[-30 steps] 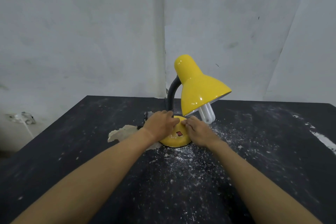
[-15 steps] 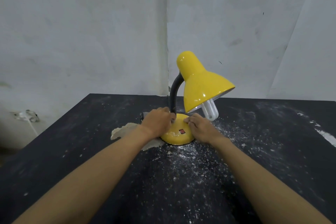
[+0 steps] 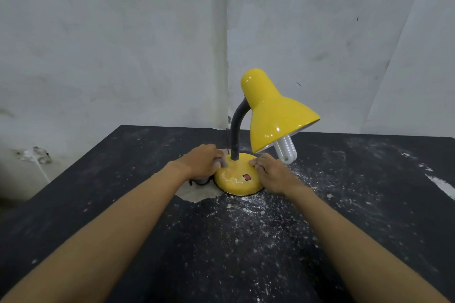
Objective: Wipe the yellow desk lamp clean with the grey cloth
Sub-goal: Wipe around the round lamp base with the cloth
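The yellow desk lamp (image 3: 273, 115) stands upright on the black table, its shade tilted to the right over a white bulb (image 3: 285, 151). Its round yellow base (image 3: 237, 181) carries a red switch and a smear of white dust on the left. My left hand (image 3: 202, 163) is closed on the grey cloth (image 3: 219, 162), which peeks out at the fingers against the base's left side. My right hand (image 3: 272, 174) rests flat on the base's right edge, fingers on the yellow surface.
White powder (image 3: 248, 211) is scattered over the black table (image 3: 98, 204) in front and to the right of the lamp. A pale patch (image 3: 197, 194) lies under my left wrist. White walls stand close behind the table.
My left hand has slid left off the top of the base, uncovering a dusty yellow area. The right hand stays on the base's right edge. The camera view shifted slightly.
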